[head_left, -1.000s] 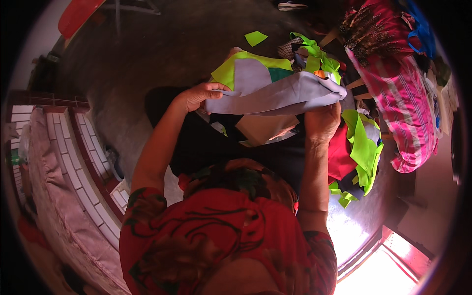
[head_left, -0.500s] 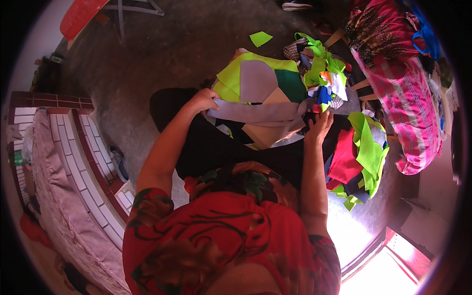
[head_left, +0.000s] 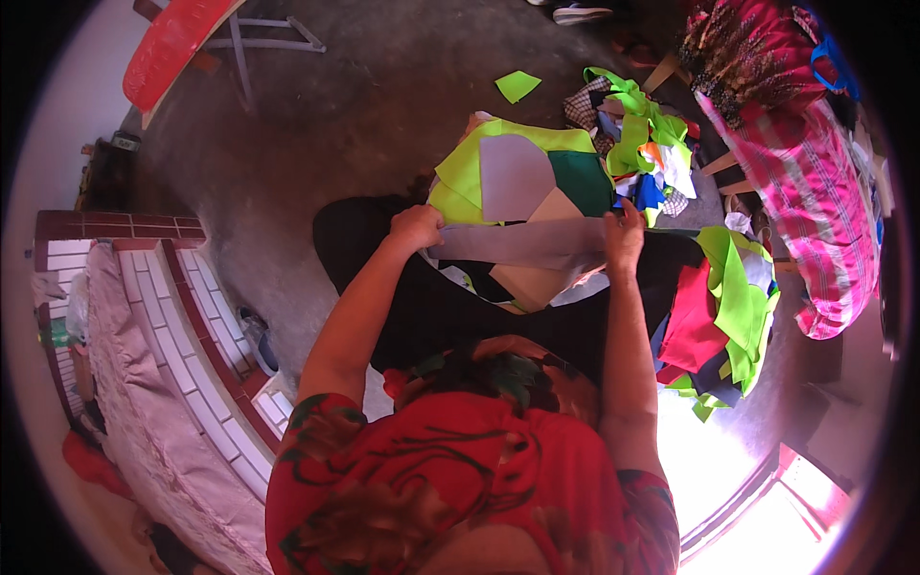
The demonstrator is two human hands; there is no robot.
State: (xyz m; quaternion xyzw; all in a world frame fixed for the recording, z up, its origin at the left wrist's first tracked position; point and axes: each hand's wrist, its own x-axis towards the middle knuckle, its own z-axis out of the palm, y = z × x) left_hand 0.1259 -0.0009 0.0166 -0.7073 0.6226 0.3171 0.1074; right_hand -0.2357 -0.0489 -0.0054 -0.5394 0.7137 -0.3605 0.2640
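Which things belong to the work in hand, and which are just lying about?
In the work:
grey fabric strip, left hand gripping one end, right hand at the other
multicoloured cloth pieces

Apparently lying about:
shoe
lime floor scrap
pink checked cloth

The grey strip [head_left: 517, 244] looks like smooth, matt cloth, lightly creased; the patchwork [head_left: 511, 177] beyond it is cloth too, its lime parts vivid but sheenless. The beige piece [head_left: 553, 205] appears flat and dull, card or stiff cloth, I can't tell from here. Underneath, the floor [head_left: 287, 153] has a mottled, matt, concrete-like face. Along the floor's left edge, white tiles [head_left: 158, 307] look smooth beside a satiny pink cover [head_left: 134, 355]. At its far left corner, a red board [head_left: 177, 48] shines over metal-looking legs [head_left: 278, 43]; toward its right edge hangs checked cloth [head_left: 786, 182].
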